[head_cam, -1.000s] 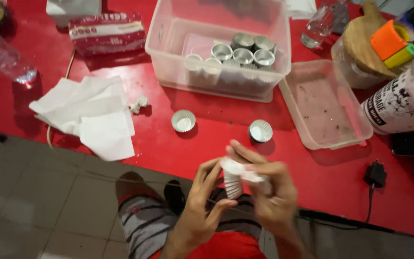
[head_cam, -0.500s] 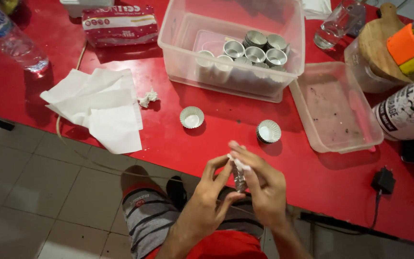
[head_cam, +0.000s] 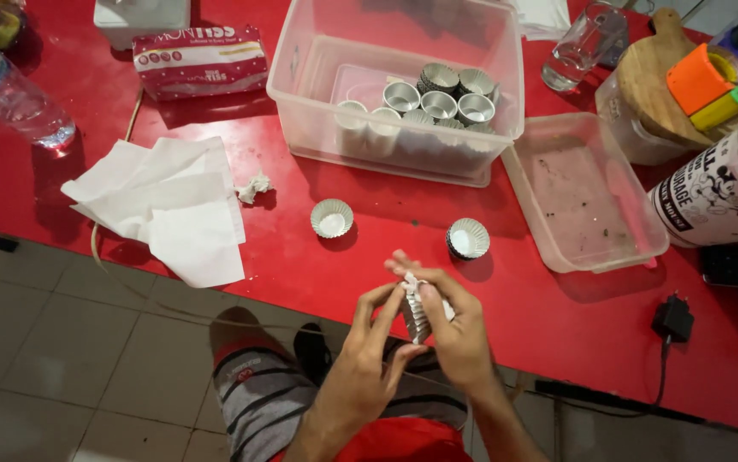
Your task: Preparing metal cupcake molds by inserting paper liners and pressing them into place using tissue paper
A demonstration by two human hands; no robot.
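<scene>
**Both hands on a fluted foil cup at the table's near edge**

We see a small fluted foil cup point(head_cam: 417, 310), turned on its side, pinched between the two hands just over the near edge of the red table point(head_cam: 557, 316). The left hand point(head_cam: 367, 359) closes its fingertips on the cup from seven o'clock, thumb and forefinger curled up against the pleated wall. The right hand point(head_cam: 454, 329) grips it from four o'clock, its fingers wrapped over the top together with a scrap of white tissue point(head_cam: 437, 301); how far that scrap goes into the cup we cannot tell.

At one o'clock of the hands a second foil cup point(head_cam: 468, 238) stands upright on the table, and at eleven o'clock a third point(head_cam: 332, 218) does the same, the two well apart from each other. Further out at twelve o'clock sits a clear plastic tub point(head_cam: 300, 77) holding a cluster of stacked metal cups point(head_cam: 439, 96). Just beside it, at two o'clock of the hands, lies an empty-looking clear tray point(head_cam: 643, 248) with specks on its floor.

At ten o'clock a loose pile of white paper napkins point(head_cam: 163, 201) spreads over the table edge, with a crumpled tissue ball point(head_cam: 254, 186) touching its right side. Beyond them lie a red tissue pack point(head_cam: 199, 60) and, at the far left, a water bottle point(head_cam: 9, 90).
</scene>
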